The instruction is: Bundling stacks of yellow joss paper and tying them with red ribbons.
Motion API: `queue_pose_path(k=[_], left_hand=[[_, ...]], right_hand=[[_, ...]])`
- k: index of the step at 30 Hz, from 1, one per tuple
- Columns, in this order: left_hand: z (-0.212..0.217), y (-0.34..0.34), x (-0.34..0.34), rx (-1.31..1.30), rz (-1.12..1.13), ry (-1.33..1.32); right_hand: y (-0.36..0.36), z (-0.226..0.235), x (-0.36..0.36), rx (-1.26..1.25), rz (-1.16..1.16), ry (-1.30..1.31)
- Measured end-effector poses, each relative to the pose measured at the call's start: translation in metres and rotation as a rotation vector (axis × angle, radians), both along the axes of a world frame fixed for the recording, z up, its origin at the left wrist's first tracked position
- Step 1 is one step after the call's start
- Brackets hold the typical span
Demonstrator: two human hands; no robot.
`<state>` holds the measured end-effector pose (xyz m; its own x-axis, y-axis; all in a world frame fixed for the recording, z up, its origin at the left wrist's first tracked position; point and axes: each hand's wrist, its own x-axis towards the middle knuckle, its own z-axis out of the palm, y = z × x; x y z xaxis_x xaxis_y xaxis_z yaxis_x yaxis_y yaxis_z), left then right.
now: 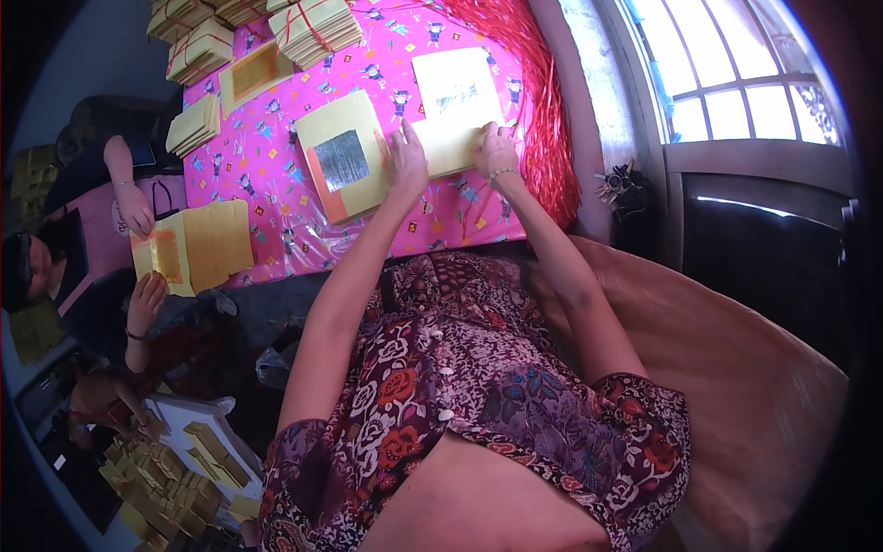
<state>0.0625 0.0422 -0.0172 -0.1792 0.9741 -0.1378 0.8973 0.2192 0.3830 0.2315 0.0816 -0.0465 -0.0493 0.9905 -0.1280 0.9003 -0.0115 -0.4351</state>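
Note:
A stack of pale yellow paper sheets [441,138] lies on the pink table, its upper part bright with light and dark print. At its near left side is my left hand [409,161], fingers stretched out along the edge. My right hand [498,155], with a beaded bracelet at the wrist, closes its fingers on the near right corner. Just left of my left hand lies another yellow paper stack [354,115], with a silver foil square [341,160] and an orange-red border on it.
Tied yellow paper bundles [315,32] stand at the far left of the pink patterned tablecloth [276,175]. Red tinsel fringe [552,120] hangs on the right. A co-worker at left holds a yellow sheet [216,241] with a gold square. Another person sits lower left near paper piles [166,483].

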Motion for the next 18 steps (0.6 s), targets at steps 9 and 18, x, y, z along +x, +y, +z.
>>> queue_pose_path(k=[9,18], left_hand=[[0.030,-0.042,-0.054,0.342,-0.104,-0.246],[0.026,-0.117,-0.133,0.254,-0.105,-0.133]], right_hand=[[0.005,0.043,-0.001,0.234,0.125,0.150],[-0.037,0.058,-0.085,0.176,0.891,0.075]])
